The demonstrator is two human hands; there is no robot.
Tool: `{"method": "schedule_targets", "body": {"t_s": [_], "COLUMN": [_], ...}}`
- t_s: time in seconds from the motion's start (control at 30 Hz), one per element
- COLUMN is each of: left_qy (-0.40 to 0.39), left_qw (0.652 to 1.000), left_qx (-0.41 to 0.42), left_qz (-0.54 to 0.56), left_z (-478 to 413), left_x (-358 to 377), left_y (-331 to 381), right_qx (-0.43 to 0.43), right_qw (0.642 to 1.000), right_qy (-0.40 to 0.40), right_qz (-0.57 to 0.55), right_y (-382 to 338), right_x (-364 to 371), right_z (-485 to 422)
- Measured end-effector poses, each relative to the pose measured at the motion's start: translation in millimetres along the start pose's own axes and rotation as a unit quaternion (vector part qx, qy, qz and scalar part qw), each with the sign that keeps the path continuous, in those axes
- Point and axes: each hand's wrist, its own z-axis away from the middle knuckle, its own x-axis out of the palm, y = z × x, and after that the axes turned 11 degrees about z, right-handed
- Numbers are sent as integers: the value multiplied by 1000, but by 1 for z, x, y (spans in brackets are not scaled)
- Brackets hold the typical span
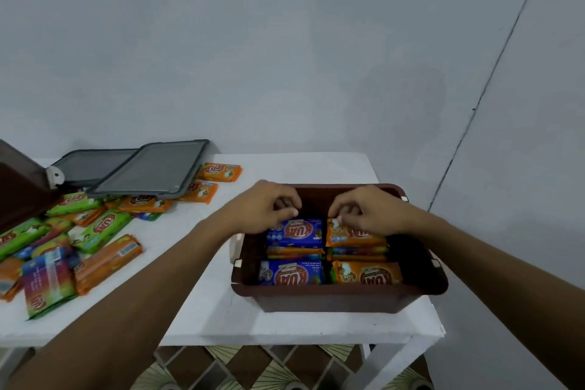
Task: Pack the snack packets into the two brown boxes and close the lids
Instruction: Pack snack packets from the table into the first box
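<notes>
Left hand (266,209) pinches blue packet (294,233), right hand (370,212) orange packet (354,239), in brown box (332,298); loose packets (101,231), lids (148,171) leftward.

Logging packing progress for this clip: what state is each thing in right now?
Brown box: lid off, partly filled.
Second brown box: mostly out of frame, fill unclear.
Grey lids: off, lying on the table.
Loose packets: unpacked, heaped on the table.
Left hand: grips blue packet in the box.
Right hand: pinches orange packet in the box.

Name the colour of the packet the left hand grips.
Blue with a red logo: the packet in the left hand; head view.
</notes>
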Motion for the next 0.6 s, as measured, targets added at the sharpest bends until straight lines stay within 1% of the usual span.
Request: {"method": "schedule_targets", "body": {"t_s": [0.07,0.13,0.2,0.27,0.33,0.37,0.43,0.47,0.5,0.53,0.6], "left_qy": [78,140,173,184,184,174,130,103,80,59,37], "left_qw": [995,982,975,971,972,976,979,976,972,971,976], "left_qx": [-15,-47,-74,-96,-113,-119,-147,-167,-182,-185,-161], "left_qz": [65,120,119,115,92,60,-50,-98,-125,-138,-145], "left_z": [5,9,14,20,30,36,48,52,58,62,69], "left_x": [-19,-40,-60,-79,-100,-111,-133,-140,-149,-157,-170], "left_y": [-12,-30,-49,-71,-94,-107,-136,-147,-160,-172,-195], "right_qx": [1,-3,-12,-18,-19,-21,-29,-33,-38,-43,-53], "right_qw": [998,996,994,993,994,995,997,998,999,999,998], "right_qy": [47,76,93,98,92,85,60,48,34,22,-6], "right_qz": [-38,-55,-54,-57,-55,-48,-31,-23,-14,2,46], "right_y": [-5,-14,-25,-37,-50,-57,-72,-78,-86,-92,-103], "right_x": [-7,-12,-14,-15,-13,-11,-4,0,6,11,22], "right_z": [-17,-38,-63,-92,-124,-140,-176,-190,-208,-224,-254]}}
